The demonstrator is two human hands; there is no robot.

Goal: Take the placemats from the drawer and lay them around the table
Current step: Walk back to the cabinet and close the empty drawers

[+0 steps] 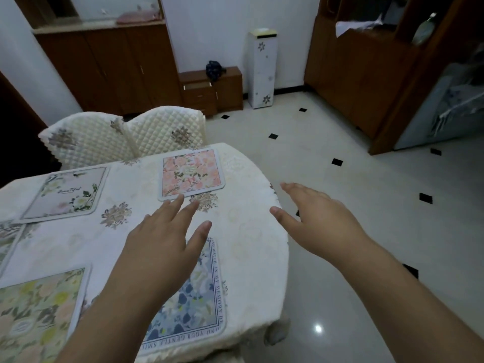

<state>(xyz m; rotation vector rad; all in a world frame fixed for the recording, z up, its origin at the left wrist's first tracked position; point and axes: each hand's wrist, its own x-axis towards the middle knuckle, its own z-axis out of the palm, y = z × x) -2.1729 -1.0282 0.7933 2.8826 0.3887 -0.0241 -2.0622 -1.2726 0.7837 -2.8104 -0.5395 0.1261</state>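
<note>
Four mats in full view: all lying flat on the cloth-covered counter (243, 231), and a sliver of a fifth mat (6, 241) peeks in at the left edge.
Pink mat (192, 174): far side of the counter, near the rounded end, just in front of the quilted chairs (125, 134).
Pale mat (66, 195): far left, with white flowers and script on it, set at a slight angle.
Green mat (39, 313): near left corner, running out of the bottom of the picture.
Blue mat (193, 302): near side, lettering round its border, partly hidden under the left forearm.
Left hand (159, 244): open, fingers spread, holding nothing, above the cloth between the pink mat and the blue mat; fingertips reach the pink mat's near edge, though I cannot tell if they touch it.
Right hand (319, 218): open too, palm down, empty, out past the counter's rounded end and over the tiled floor (340, 142).
Drawer (197, 86): top one of a small brown chest against the far wall, pulled out, well apart from the counter.
White cabinet (262, 69): tall and narrow, standing just right of that chest.
</note>
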